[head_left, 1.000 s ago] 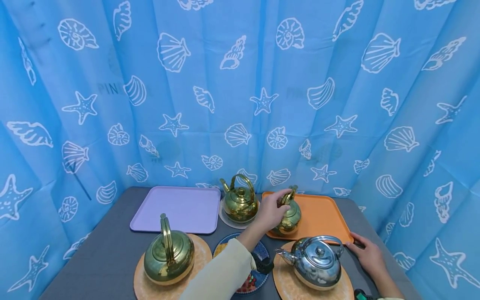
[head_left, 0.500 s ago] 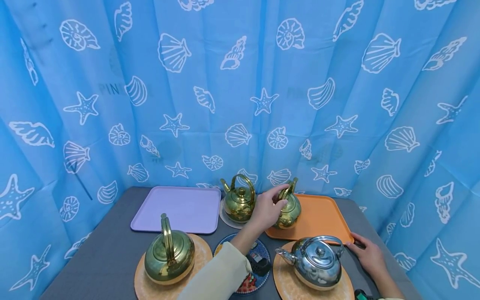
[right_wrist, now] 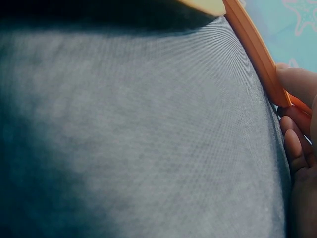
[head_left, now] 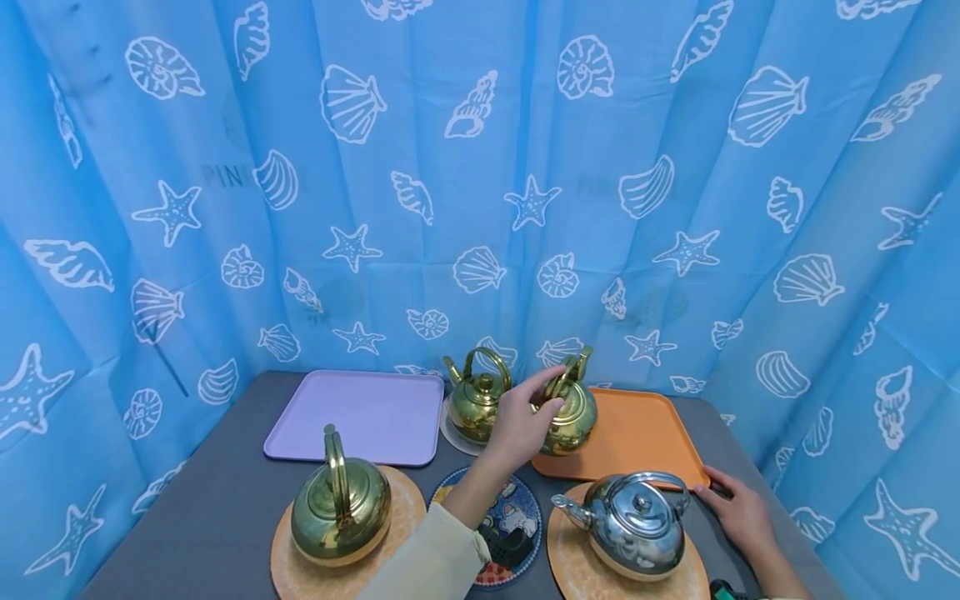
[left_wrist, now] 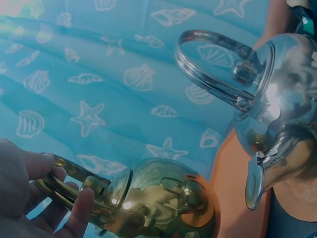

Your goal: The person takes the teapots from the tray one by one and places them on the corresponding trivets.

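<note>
My left hand [head_left: 519, 423] grips the arched handle of a shiny gold kettle [head_left: 573, 422], which overlaps the left end of the orange tray [head_left: 641, 429] in the head view. In the left wrist view, the fingers and thumb of the left hand [left_wrist: 34, 191] curl round that handle, and the kettle [left_wrist: 158, 198] appears sideways. My right hand [head_left: 738, 507] pinches the near right corner of the orange tray; the right wrist view has its thumb on top of the rim [right_wrist: 257, 54] and fingers below. Close by, a silver kettle [head_left: 637, 525] sits on a round tan mat [head_left: 570, 567].
Another gold kettle [head_left: 474, 410] stands on a small pale round mat just left of my left hand. At front left, a third gold kettle [head_left: 341, 517] rests on a tan mat [head_left: 405, 492]. A purple tray [head_left: 356, 417] lies behind it. A blue-rimmed patterned disc [head_left: 528, 521] is under my left forearm.
The left hand has moved a little to the left and up with the gold kettle. My right hand keeps its place at the tray corner.
</note>
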### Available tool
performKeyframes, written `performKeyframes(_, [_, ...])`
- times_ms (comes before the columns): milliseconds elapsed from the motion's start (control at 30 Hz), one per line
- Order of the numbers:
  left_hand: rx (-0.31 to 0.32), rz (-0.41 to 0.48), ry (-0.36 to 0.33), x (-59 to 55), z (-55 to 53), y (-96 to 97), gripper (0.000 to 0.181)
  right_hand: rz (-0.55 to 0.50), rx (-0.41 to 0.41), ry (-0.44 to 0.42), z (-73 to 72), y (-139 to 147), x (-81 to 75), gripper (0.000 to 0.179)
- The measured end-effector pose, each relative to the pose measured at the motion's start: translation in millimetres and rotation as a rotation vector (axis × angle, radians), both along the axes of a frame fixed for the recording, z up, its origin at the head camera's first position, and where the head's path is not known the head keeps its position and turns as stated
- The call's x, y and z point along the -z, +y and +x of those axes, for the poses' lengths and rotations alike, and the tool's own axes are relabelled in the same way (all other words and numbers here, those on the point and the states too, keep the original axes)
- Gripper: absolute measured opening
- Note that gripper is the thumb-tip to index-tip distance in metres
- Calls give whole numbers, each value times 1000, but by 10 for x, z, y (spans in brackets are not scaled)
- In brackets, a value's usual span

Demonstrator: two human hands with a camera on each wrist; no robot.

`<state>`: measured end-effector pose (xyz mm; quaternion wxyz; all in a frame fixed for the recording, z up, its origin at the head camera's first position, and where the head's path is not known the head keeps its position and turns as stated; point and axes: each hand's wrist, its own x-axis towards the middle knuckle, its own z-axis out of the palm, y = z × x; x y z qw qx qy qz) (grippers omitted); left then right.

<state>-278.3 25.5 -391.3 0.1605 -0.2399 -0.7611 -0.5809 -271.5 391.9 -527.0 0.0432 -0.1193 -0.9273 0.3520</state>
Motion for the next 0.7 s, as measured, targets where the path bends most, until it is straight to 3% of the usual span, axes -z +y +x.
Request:
performKeyframes(333, [-7, 62, 22, -41, 114, -127, 42, -5, 18, -21, -15, 10, 13, 71])
performKeyframes(567, [-28, 33, 40, -42, 192, -208, 41, -7, 21, -16, -18, 11, 25, 70])
performKeyframes(700, [-25, 13, 15, -29, 242, -254, 41, -4, 21, -13, -21, 9, 24, 69])
